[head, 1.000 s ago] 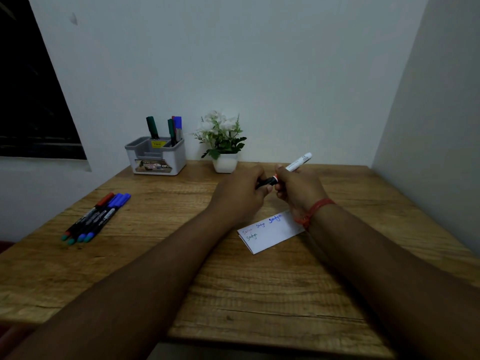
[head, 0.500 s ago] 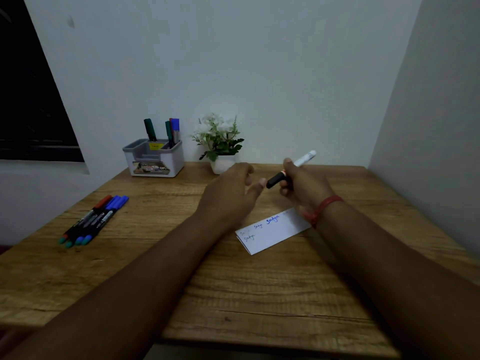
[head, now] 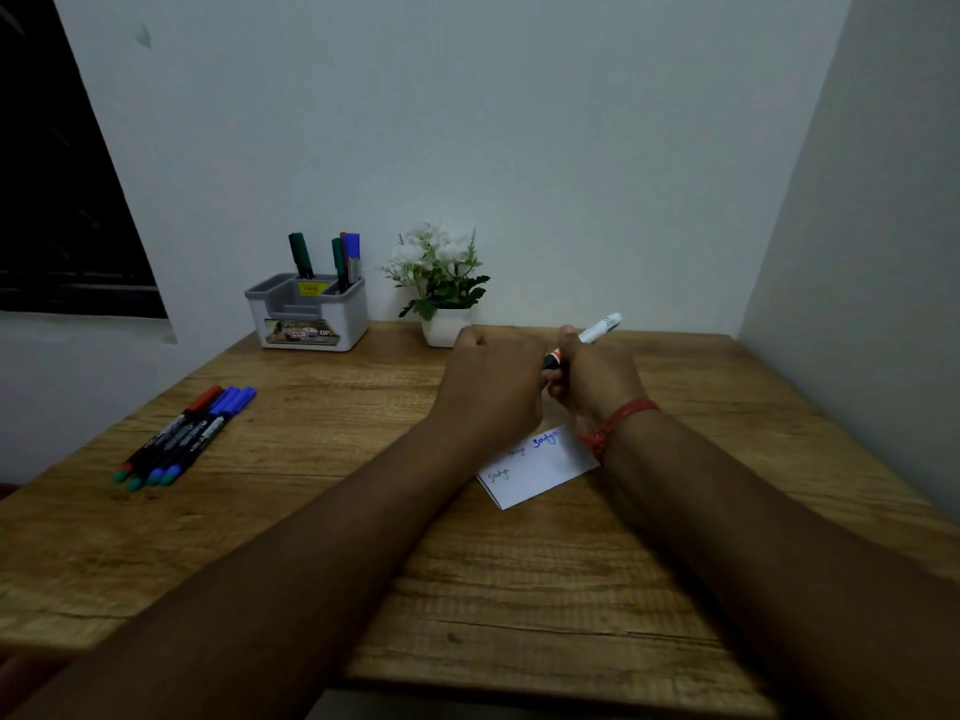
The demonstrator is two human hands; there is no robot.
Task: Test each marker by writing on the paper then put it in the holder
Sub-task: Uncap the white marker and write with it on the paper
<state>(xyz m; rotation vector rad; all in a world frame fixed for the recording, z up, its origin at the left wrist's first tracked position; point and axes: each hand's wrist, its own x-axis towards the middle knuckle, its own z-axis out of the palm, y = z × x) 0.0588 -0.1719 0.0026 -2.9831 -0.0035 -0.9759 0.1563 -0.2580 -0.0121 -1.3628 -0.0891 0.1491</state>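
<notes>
While both forearms are stretching across it, the wooden table (head: 519, 589) is carrying everything in sight. Standing near its far left corner, the grey holder (head: 306, 317) is keeping three or four capped markers upright in its back compartments. Just to the holder's right, a potted plant (head: 441, 288) is sitting against the wall, directly beyond the hands. Well off to the left, loose markers (head: 182, 439) are lying side by side in a row. Partly covered by the wrists, the paper (head: 540, 467) is showing blue and green scribbles. Above it, the right hand (head: 597, 381) is wrapping its grip around the white marker (head: 597, 330), whose tail is sticking up to the right. Touching it, the left hand (head: 493, 381) is curling closed at the marker's dark end, though what its fingers are pinching is hidden.
</notes>
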